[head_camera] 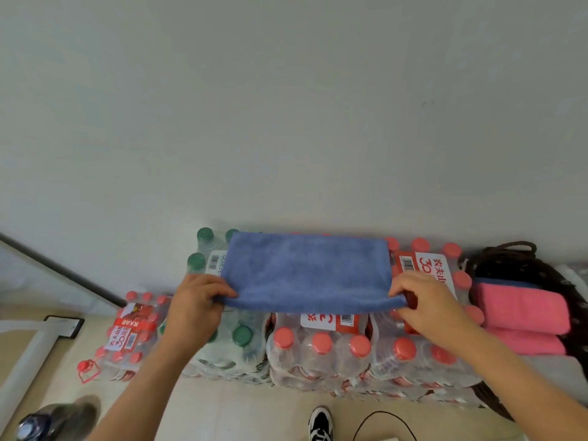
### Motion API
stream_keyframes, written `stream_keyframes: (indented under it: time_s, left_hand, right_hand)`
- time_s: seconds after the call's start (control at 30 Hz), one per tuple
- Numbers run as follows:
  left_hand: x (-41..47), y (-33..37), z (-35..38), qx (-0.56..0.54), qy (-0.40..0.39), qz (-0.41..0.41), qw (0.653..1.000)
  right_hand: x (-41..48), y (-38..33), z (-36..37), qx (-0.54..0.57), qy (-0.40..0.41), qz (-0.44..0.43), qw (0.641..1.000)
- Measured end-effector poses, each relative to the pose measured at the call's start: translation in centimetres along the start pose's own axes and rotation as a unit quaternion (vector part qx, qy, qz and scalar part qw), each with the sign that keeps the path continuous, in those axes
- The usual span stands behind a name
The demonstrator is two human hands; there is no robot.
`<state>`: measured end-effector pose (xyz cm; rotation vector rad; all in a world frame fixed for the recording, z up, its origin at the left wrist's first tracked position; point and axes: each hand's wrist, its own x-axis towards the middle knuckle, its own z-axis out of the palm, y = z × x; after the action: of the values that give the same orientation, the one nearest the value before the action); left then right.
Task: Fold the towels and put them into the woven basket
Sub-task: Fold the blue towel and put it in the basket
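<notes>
one shoe [320,423], black and white, on pale floor [238,409] at the bottom edge; one black cable [381,420] looping just right of it. one bottle [31,424], blurred, bottom left corner. one small pack [127,332] of red-capped water on the floor, left. several packs [321,348] of water, red caps and green caps, shrink-wrapped, in a row against the wall [286,106]. one blue towel [307,272], folded, lying flat across the pack tops. left hand [197,300] pinches its near left corner, thumb on top; right hand [423,300] pinches its near right corner likewise; hands well apart, one towel-width between. one basket [509,259], dark, woven, just right of the packs, holding two pink towels [521,308], folded and stacked, and one navy towel [506,281] behind them, mostly hidden.
</notes>
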<state>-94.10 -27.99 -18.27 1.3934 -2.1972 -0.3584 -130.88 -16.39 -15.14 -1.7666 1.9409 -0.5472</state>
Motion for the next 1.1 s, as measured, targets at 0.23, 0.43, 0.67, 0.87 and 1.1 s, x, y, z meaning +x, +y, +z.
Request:
stream_keyframes:
  time_s: [0.23, 0.43, 0.67, 0.87, 1.1]
  left_hand:
    - [0.7, 3.6, -0.3, 0.035, -0.011, 0.031, 0.999]
    - [1.8, 9.6, 7.7, 0.08, -0.168, 0.066, 0.98]
    - [0.2, 8.4, 8.1, 0.147, -0.15, 0.045, 0.977]
    - [-0.9, 5.2, 5.1, 0.174, -0.093, -0.093, 0.976]
    - [1.2, 5.9, 3.1, 0.1, -0.074, -0.271, 0.954]
  right_hand:
    - [1.1, -3.6, -0.8, -0.055, -0.044, -0.022, 0.997]
    - [4.5, -8.9, 6.2, -0.035, -0.057, -0.027, 0.997]
    - [3.3, -5.1, 8.8, -0.185, -0.007, -0.013, 0.983]
    - [3.5, -5.2, 8.8, -0.19, -0.018, 0.014, 0.982]
    - [3.6, -5.4, 8.5, -0.209, -0.035, 0.018, 0.977]
